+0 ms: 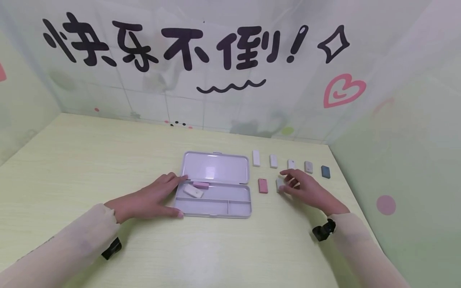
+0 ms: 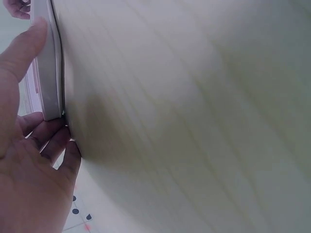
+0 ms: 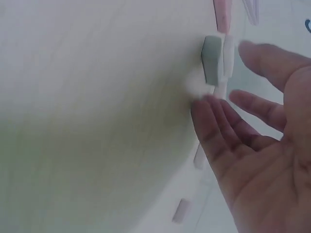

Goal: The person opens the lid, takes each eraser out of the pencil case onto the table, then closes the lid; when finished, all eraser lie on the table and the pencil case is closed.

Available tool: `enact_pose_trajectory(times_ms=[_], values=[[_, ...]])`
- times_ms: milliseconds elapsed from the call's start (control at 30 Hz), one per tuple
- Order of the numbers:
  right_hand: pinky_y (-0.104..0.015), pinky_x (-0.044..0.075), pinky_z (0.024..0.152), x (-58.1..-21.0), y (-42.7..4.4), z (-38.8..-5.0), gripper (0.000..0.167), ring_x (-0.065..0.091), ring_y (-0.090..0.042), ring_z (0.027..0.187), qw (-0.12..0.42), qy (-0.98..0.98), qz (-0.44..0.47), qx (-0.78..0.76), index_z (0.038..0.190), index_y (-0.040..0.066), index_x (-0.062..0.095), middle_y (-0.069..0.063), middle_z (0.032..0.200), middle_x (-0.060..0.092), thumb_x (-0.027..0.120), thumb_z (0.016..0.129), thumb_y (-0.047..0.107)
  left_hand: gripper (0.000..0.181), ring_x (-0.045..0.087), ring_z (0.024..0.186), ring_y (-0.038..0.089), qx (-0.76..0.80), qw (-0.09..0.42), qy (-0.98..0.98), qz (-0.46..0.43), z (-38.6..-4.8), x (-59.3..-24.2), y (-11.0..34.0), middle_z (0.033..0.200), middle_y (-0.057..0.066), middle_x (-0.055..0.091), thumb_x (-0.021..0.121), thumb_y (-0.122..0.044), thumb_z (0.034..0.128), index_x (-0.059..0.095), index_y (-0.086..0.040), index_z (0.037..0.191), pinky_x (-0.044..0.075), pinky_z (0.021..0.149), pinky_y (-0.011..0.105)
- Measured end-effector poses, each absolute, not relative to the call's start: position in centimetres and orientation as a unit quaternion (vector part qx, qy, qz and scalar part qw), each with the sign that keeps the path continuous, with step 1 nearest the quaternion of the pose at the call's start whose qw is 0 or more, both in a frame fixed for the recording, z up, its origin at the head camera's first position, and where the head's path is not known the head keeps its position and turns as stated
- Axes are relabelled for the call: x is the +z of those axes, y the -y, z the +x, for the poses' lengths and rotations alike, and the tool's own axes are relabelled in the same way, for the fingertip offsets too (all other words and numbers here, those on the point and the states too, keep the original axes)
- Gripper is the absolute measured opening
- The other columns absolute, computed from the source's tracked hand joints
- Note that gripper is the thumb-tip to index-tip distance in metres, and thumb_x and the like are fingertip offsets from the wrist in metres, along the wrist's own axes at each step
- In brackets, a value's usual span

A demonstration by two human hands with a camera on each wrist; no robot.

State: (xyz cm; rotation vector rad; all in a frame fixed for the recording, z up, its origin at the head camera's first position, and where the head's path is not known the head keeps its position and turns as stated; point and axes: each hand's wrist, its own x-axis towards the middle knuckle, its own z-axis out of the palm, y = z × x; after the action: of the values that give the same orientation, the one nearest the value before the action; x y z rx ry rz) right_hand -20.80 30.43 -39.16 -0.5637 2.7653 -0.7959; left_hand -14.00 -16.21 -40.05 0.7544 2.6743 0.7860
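Observation:
A pale lilac pencil case [image 1: 216, 216] lies on the table with its lid [image 1: 216, 168] folded back. My left hand [image 1: 153, 198] grips its left end, thumb at the front corner and fingers near the hinge. Inside, the rear compartment contains a white eraser-like block [image 1: 193, 191] and a pink one [image 1: 201, 185]. Fingers spread and slightly bent, my right hand [image 1: 311, 191] hovers around a grey-green block [image 3: 212, 59]. In the right wrist view, thumb and fingertips are apart from that block. A darker pink block [image 1: 263, 186] lies between it and the case.
Behind the right hand, a row of small blocks runs across the table: white ones [image 1: 256, 158] [image 1: 273, 161], a partly covered white one [image 1: 291, 164], a greyish one [image 1: 308, 167] and a dark blue one [image 1: 325, 172]. A printed wall sheet [image 1: 216, 108] borders the back.

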Motion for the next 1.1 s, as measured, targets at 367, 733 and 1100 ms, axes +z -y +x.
enact_pose_trajectory(times_ms=[367, 733, 1100], values=[[-0.037, 0.058, 0.088, -36.8, -23.5, -19.9, 0.041, 0.065, -0.019, 0.103, 0.082, -0.917, -0.289, -0.262, 0.143, 0.009, 0.061, -0.010, 0.125, 0.066, 0.066, 0.103, 0.019, 0.106, 0.044, 0.124, 0.025, 0.276, 0.129, -0.918, 0.255, -13.9, -40.5, 16.4, 0.134, 0.007, 0.050, 0.081, -0.057, 0.0852, 0.032, -0.004, 0.163, 0.047, 0.109, 0.051], [-0.030, 0.057, 0.092, -36.3, -16.2, -19.8, 0.038, 0.062, -0.014, 0.101, 0.072, -0.890, -0.422, -0.156, 0.139, 0.014, 0.064, -0.004, 0.121, 0.066, 0.069, 0.101, 0.015, 0.103, 0.045, 0.121, 0.025, 0.272, 0.126, -0.919, 0.257, -14.0, -40.0, 16.4, 0.131, 0.007, 0.050, 0.083, -0.055, 0.0851, 0.035, -0.004, 0.160, 0.048, 0.106, 0.050], [-0.022, 0.051, 0.083, -36.3, -11.6, -20.0, 0.047, 0.057, -0.012, 0.094, 0.101, -0.868, -0.481, -0.075, 0.145, 0.027, 0.059, -0.002, 0.117, 0.064, 0.060, 0.103, 0.005, 0.102, 0.044, 0.122, 0.025, 0.283, 0.135, -0.914, 0.257, -14.2, -39.9, 16.3, 0.131, 0.007, 0.049, 0.081, -0.056, 0.0858, 0.035, -0.005, 0.161, 0.047, 0.106, 0.050]])
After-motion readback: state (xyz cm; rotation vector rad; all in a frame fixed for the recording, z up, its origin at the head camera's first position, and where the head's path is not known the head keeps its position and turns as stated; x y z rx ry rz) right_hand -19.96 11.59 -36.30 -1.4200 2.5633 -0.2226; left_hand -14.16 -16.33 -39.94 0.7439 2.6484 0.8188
